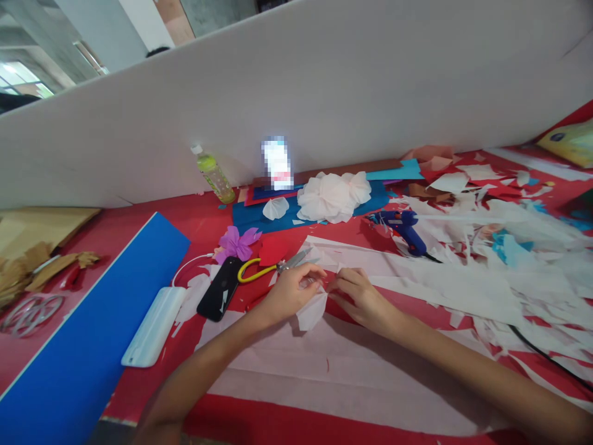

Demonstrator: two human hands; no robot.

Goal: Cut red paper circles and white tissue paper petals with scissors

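Note:
A small white paper petal (312, 313) hangs between my hands, above the red table. My left hand (295, 289) pinches it from the left, thumb and fingers closed on its upper part. From the right, my right hand (364, 300) has its bent fingertips together at the petal's edge. Just behind my left hand lie yellow-handled scissors (252, 270) with their blades pointing away. Large sheets of thin white paper (296, 371) spread beneath both hands. Farther back are white paper flowers (331, 196) and a loose white petal (275, 208).
A blue glue gun (405, 230) lies to the right by white paper scraps (546, 272). On the left are a black phone (219, 289), a white power bank (155, 327) and a blue board (102, 321). A bottle (215, 176) and a lit phone (278, 164) stand against the white partition (324, 93).

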